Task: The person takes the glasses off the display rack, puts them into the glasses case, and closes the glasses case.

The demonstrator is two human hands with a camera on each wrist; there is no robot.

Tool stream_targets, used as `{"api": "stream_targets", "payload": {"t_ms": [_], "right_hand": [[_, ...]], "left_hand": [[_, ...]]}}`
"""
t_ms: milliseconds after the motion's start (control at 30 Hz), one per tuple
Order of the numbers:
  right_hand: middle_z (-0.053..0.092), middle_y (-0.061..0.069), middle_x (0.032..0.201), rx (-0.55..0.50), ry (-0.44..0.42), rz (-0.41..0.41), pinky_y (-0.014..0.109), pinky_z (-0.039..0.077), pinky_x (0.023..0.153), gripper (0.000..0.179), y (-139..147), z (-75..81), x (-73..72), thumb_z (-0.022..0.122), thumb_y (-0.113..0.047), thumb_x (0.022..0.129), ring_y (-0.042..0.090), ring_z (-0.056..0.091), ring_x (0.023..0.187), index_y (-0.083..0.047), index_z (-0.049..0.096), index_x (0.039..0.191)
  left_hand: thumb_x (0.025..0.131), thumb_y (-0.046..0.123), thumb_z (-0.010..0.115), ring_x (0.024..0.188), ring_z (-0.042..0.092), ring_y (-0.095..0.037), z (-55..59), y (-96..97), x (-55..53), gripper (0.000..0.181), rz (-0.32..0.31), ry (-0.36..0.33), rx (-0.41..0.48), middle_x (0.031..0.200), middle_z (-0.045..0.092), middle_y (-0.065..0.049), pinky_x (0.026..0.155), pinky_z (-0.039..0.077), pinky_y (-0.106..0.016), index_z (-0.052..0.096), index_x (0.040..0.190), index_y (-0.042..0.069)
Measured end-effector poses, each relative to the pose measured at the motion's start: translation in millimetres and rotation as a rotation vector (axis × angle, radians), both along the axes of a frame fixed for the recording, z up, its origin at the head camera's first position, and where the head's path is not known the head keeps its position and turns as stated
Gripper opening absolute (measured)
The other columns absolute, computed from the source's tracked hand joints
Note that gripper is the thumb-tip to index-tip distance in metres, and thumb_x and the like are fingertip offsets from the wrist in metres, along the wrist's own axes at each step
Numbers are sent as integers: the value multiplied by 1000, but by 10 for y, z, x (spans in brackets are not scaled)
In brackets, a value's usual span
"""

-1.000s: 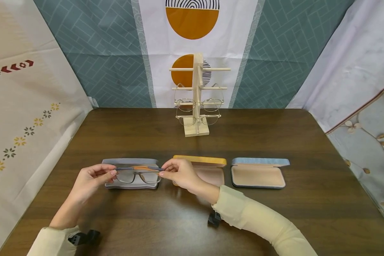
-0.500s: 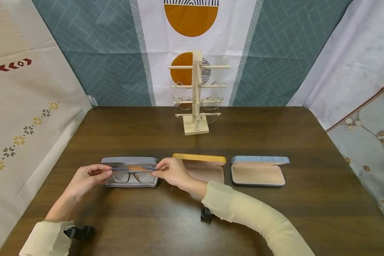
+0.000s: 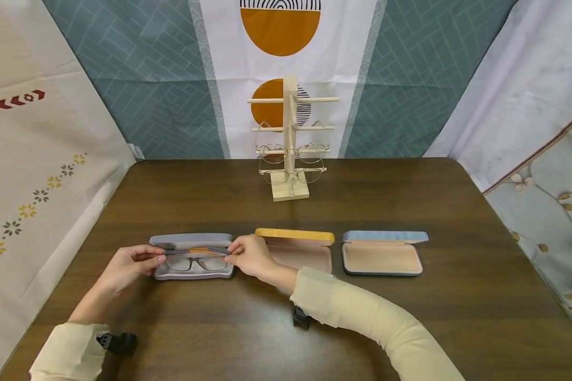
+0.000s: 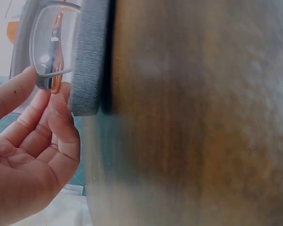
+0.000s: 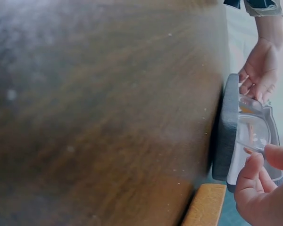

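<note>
The left hand [image 3: 125,269] is pinching one end of the single pair of glasses [image 3: 195,260] over the gray case [image 3: 190,239], the right hand [image 3: 253,257] pinching the other — holding them level should be sparing the lenses. Rightward I'm counting one stand [image 3: 289,138] bearing at least two wire-framed pairs [image 3: 311,153], one yellow case [image 3: 294,233], one blue case [image 3: 382,257] — three open cases altogether.

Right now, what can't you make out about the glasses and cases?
Head view: part of the yellow case, behind the right hand.
Head view: whether the glasses touch the inside of the gray case, too small.
Left wrist view: the glasses' far end, cut off by the top edge.
Right wrist view: most of the yellow case, past the bottom edge.
</note>
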State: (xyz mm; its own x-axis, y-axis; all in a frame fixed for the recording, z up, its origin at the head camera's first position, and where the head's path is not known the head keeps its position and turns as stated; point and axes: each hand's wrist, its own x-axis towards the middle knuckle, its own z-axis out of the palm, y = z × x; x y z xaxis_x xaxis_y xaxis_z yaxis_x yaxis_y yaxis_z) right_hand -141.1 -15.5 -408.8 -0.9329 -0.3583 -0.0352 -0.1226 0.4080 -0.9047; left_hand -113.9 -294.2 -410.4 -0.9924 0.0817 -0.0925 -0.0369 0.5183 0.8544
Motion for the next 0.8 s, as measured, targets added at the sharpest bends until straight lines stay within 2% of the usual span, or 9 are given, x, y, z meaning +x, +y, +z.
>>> {"api": "stream_targets", "payload": {"t_ms": [167,300,500,633,800], "right_hand": [[64,2,72,57,16,22,16,44,59,15,-7,-39,1,73,-3,74,6,56,65,1,68,89],[65,3,74,79,7,34,16,44,61,21,5,-39,4,73,-2,73,7,57,67,2,68,93],[65,1,76,99,-24,56,16,44,63,27,15,-36,21,73,-2,73,7,57,69,1,68,99],[66,2,78,120,-14,64,16,43,66,29,19,-37,30,72,-3,73,9,58,73,1,68,101],[65,0,83,186,-19,101,16,43,71,35,26,-20,31,73,-7,73,10,57,81,-1,66,107]], "left_hand": [[85,13,65,64,52,-4,-35,0,-22,31,-8,1,-96,79,63,6,54,47,-25,60,104,-12],[85,14,64,61,50,-7,-33,16,-25,31,-11,6,-134,79,62,2,52,46,-26,62,103,-11],[86,14,64,55,48,-8,-17,43,-14,29,-8,34,-143,76,60,2,49,44,-26,63,100,-11],[85,13,64,54,47,-8,-11,50,-5,27,-7,50,-147,74,59,2,48,43,-26,64,98,-11],[85,14,65,59,48,-5,-17,58,2,27,-9,61,-175,81,63,-3,50,45,-25,66,97,-10]]}}
